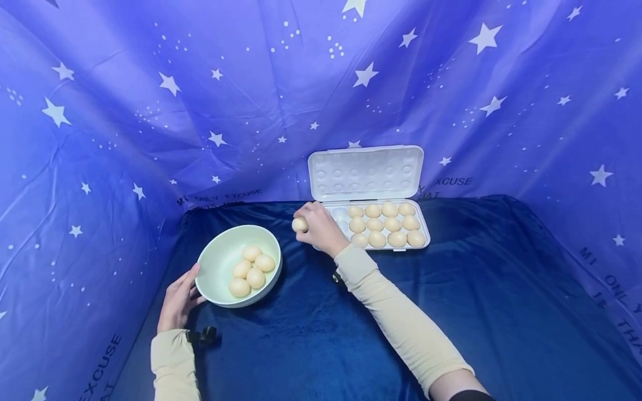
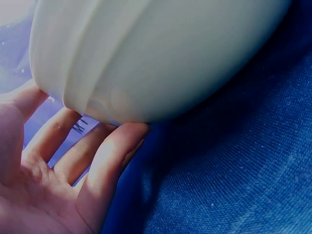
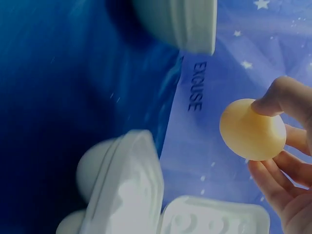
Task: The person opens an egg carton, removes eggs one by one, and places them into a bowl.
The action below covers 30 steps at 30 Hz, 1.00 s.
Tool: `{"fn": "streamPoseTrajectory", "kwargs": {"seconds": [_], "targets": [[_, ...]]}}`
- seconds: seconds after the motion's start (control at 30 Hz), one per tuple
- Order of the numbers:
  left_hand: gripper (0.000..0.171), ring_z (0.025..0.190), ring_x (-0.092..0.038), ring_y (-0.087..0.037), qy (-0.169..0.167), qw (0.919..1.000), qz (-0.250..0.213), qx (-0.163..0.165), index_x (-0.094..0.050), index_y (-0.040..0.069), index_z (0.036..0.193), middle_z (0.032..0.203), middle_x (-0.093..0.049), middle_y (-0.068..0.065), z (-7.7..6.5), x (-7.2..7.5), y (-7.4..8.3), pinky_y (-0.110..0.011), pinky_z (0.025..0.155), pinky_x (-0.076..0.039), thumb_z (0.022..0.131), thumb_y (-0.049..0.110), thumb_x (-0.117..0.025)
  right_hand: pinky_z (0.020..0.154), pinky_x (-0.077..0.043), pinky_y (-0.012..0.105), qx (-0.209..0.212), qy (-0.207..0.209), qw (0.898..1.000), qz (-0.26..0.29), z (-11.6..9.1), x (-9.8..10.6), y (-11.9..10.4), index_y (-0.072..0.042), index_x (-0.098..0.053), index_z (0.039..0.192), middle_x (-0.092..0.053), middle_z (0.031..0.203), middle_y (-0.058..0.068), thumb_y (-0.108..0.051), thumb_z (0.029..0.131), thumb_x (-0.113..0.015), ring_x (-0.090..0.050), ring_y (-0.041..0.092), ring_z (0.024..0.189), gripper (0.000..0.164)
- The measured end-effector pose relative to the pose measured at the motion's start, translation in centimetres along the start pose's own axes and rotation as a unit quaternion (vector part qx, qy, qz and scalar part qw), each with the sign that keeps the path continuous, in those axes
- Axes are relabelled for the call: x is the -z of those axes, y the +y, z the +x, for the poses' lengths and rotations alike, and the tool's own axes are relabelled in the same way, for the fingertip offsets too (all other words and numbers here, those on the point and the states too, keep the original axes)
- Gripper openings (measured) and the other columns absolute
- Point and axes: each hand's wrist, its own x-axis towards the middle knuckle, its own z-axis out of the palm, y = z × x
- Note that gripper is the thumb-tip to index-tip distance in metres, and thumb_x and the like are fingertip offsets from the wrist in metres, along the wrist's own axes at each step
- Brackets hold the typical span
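A pale green bowl (image 1: pixel 215 259) stands at the left with several cream eggs (image 1: pixel 256 278) inside. My left hand (image 1: pixel 176 298) holds its near left side, thumb by the rim and fingertips against the outer wall (image 2: pixel 161 58). Between thumb and fingers, my right hand (image 1: pixel 321 227) pinches one egg (image 3: pixel 252 129). That hand is raised between the bowl and an open white egg carton (image 1: pixel 426 239), overlapping the carton's left end in the head view. Rows of eggs (image 1: pixel 393 224) fill most of the carton; bare cups (image 1: pixel 340 214) show beside the hand.
The carton's raised lid (image 1: pixel 365 172) leans back near a blue star-print curtain (image 1: pixel 281 83) that surrounds the table on the back and sides. Dark blue cloth (image 1: pixel 311 345) covers the table. A small black device (image 1: pixel 204 336) sits at the left wrist.
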Motion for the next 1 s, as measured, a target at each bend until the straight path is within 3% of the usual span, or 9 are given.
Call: {"fn": "streamPoseTrajectory", "kwargs": {"seconds": [0.23, 0.57, 0.77, 1.0], "targets": [[0.012, 0.086, -0.068, 0.002, -0.006, 1.0000, -0.002, -0.007, -0.068, 0.040, 0.098, 0.089, -0.068, 0.021, -0.1, -0.1, -0.2, -0.026, 0.072, -0.059, 0.094, 0.050, -0.064, 0.088, -0.049, 0.035, 0.016, -0.019, 1.000, 0.014, 0.8, -0.7, -2.6, -0.005, -0.073, 0.105, -0.067, 0.107, 0.008, -0.014, 0.075, -0.077, -0.057, 0.024, 0.100, 0.031], [0.012, 0.087, -0.068, 0.002, -0.003, 0.9999, -0.006, -0.011, -0.070, 0.040, 0.098, 0.091, -0.068, 0.022, -0.1, -0.1, 0.0, -0.026, 0.072, -0.059, 0.093, 0.050, -0.065, 0.092, -0.047, 0.028, 0.058, -0.086, 0.995, -0.008, 1.1, -2.8, -5.8, -0.009, -0.072, 0.113, -0.066, 0.112, 0.004, -0.019, 0.081, -0.075, -0.055, 0.019, 0.102, 0.035], [0.009, 0.086, -0.068, 0.002, -0.008, 0.9999, -0.007, -0.009, -0.070, 0.042, 0.092, 0.090, -0.068, 0.022, -0.2, -0.1, 0.0, -0.025, 0.071, -0.059, 0.095, 0.048, -0.063, 0.098, -0.045, 0.026, 0.071, -0.120, 0.989, -0.039, 0.9, -4.0, -6.4, -0.010, -0.073, 0.114, -0.066, 0.114, 0.003, -0.018, 0.081, -0.074, -0.055, 0.018, 0.105, 0.034], [0.011, 0.084, -0.068, 0.001, -0.002, 0.9998, -0.018, 0.000, -0.071, 0.043, 0.088, 0.088, -0.069, 0.021, -0.1, -0.2, 0.0, -0.026, 0.070, -0.059, 0.095, 0.046, -0.064, 0.093, -0.046, 0.025, 0.072, -0.135, 0.986, -0.067, 0.7, -5.1, -6.1, -0.010, -0.074, 0.110, -0.065, 0.112, 0.002, -0.019, 0.082, -0.074, -0.054, 0.018, 0.101, 0.030]]}}
